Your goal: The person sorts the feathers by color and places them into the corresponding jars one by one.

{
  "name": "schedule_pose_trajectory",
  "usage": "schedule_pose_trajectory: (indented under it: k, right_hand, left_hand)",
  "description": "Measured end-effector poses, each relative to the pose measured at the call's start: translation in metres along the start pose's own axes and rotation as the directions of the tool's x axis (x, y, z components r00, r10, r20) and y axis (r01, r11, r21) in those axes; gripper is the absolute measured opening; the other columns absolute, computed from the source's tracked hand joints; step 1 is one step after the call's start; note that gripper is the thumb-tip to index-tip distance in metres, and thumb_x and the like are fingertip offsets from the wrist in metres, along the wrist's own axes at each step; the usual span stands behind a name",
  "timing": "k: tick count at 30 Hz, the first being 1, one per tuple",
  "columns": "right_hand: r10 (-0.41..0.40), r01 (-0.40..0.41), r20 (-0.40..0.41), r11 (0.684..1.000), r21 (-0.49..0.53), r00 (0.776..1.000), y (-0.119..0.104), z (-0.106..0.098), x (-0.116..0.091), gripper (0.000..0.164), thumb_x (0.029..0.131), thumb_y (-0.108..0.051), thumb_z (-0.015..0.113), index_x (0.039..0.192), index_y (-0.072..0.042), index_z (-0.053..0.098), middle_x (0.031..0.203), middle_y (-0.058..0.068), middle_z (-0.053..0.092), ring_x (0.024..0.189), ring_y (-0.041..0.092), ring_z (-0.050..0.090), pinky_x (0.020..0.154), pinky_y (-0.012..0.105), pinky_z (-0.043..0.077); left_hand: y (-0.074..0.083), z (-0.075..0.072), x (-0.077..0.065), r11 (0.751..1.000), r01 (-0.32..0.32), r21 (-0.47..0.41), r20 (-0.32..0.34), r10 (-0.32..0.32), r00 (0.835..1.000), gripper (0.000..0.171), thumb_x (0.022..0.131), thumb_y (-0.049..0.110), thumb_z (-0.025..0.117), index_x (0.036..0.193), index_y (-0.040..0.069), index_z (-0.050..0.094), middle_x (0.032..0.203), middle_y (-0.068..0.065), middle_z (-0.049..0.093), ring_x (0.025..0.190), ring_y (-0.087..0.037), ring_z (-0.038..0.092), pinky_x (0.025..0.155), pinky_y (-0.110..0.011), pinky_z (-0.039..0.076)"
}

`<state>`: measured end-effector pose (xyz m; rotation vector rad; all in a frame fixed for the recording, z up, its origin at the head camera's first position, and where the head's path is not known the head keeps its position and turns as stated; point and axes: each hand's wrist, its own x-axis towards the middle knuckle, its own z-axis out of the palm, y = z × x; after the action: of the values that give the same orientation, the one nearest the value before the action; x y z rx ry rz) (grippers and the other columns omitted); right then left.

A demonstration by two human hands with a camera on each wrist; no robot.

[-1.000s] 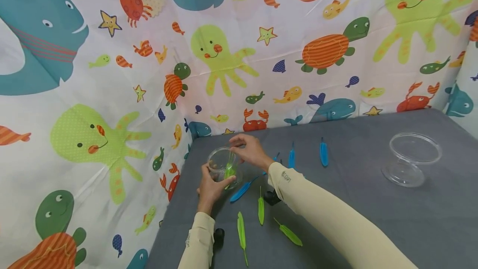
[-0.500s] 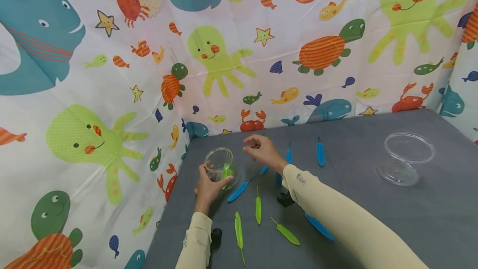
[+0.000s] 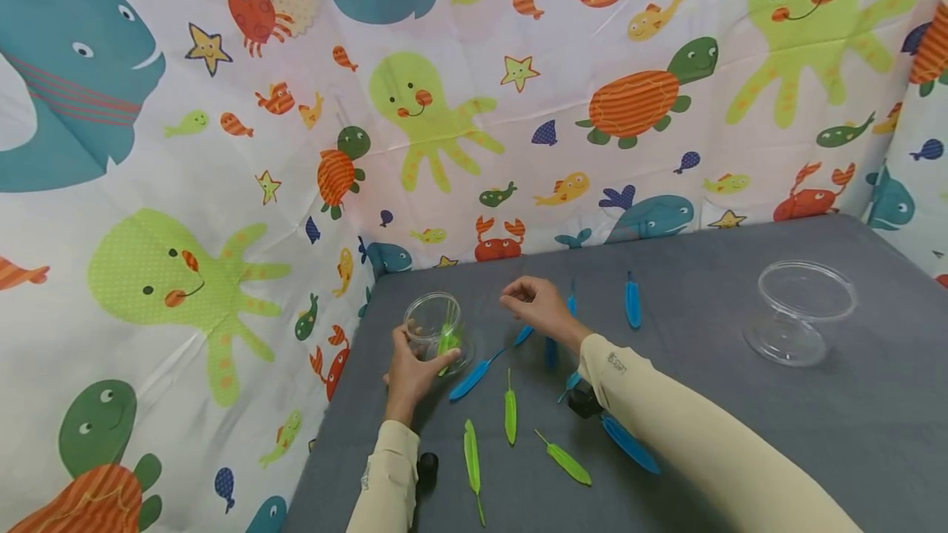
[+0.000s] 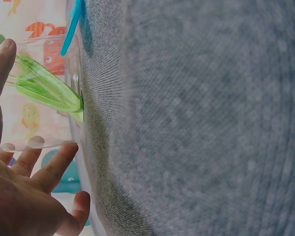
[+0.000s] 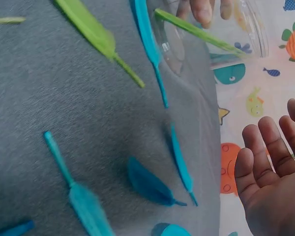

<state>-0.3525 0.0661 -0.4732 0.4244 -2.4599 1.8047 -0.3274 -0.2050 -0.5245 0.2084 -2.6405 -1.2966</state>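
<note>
My left hand point(image 3: 410, 377) holds a clear plastic cup point(image 3: 429, 315), its thumb on one side and fingers on the other. Inside that cup stand green feathers point(image 4: 49, 88), their thin quills pointing up toward the rim. To the right of the cup, my right hand point(image 3: 544, 307) hovers above the table with loosely bent fingers and nothing between them. Beneath and around it lie blue feathers point(image 5: 150, 182). Nearer the front are several loose green feathers point(image 3: 511, 416), one of them point(image 3: 569, 463) lying aslant.
A second clear container point(image 3: 806, 294), with a wide rim and a round base, stands at the right on the grey cloth point(image 3: 711, 368). Another blue feather point(image 3: 632, 303) lies toward the back. A curtain point(image 3: 459, 6) printed with sea animals rises behind and at the left.
My right hand has moved from the cup's rim to the right, away from the cup. My left hand keeps its hold on the cup, and the head view has shifted slightly.
</note>
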Motion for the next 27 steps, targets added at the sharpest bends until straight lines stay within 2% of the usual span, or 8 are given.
schedule_pose_trajectory:
  k: [3,7,13,21,27]
  right_hand:
    - [0.022,-0.022,-0.002,1.000,-0.014,1.000,0.003,-0.002,-0.004,0.020,0.101,-0.021,0.065,0.113,-0.006,0.070,0.107,0.017,0.072,0.090,0.023,0.069,0.082,0.037,0.058]
    - [0.030,-0.030,-0.002,0.998,-0.056,1.000,0.009,-0.004,-0.010,0.019,0.101,-0.025,0.066,0.111,-0.010,0.071,0.108,0.011,0.072,0.096,0.020,0.067,0.085,0.037,0.055]
    - [0.016,-0.016,0.004,0.999,-0.050,1.000,0.017,-0.010,-0.022,0.020,0.101,-0.023,0.065,0.111,-0.007,0.070,0.111,0.012,0.071,0.103,0.026,0.067,0.088,0.041,0.054]
    - [0.045,-0.045,-0.011,0.996,-0.082,0.999,0.027,-0.018,-0.030,0.020,0.102,-0.028,0.064,0.112,-0.011,0.069,0.115,0.009,0.071,0.110,0.027,0.067,0.093,0.044,0.054]
    - [0.074,-0.076,-0.025,0.990,-0.118,0.997,0.034,-0.021,-0.036,0.019,0.101,-0.030,0.065,0.110,-0.014,0.070,0.112,0.005,0.071,0.104,0.022,0.067,0.089,0.040,0.054]
  left_hand:
    - [0.000,0.001,0.000,1.000,0.004,0.009,-0.002,-0.004,1.000,0.101,0.069,0.051,0.092,0.146,0.021,0.032,0.150,-0.016,0.053,0.132,-0.038,0.057,0.103,-0.067,0.018]
    - [-0.002,0.002,0.001,1.000,0.017,0.022,-0.003,-0.017,1.000,0.104,0.069,0.054,0.091,0.147,0.021,0.032,0.148,-0.016,0.054,0.132,-0.038,0.058,0.104,-0.068,0.018]
    - [-0.002,0.001,0.002,0.999,0.027,0.025,0.007,-0.027,1.000,0.106,0.069,0.055,0.091,0.149,0.022,0.030,0.151,-0.014,0.052,0.134,-0.037,0.057,0.106,-0.068,0.016]
    - [-0.002,0.000,0.000,1.000,0.017,0.014,0.018,-0.018,1.000,0.105,0.069,0.056,0.091,0.147,0.020,0.031,0.151,-0.011,0.051,0.134,-0.037,0.056,0.102,-0.065,0.020]
    - [0.000,0.000,0.000,0.999,0.032,0.016,0.022,-0.032,0.999,0.105,0.069,0.055,0.090,0.148,0.020,0.030,0.152,-0.013,0.050,0.134,-0.037,0.055,0.101,-0.063,0.020]
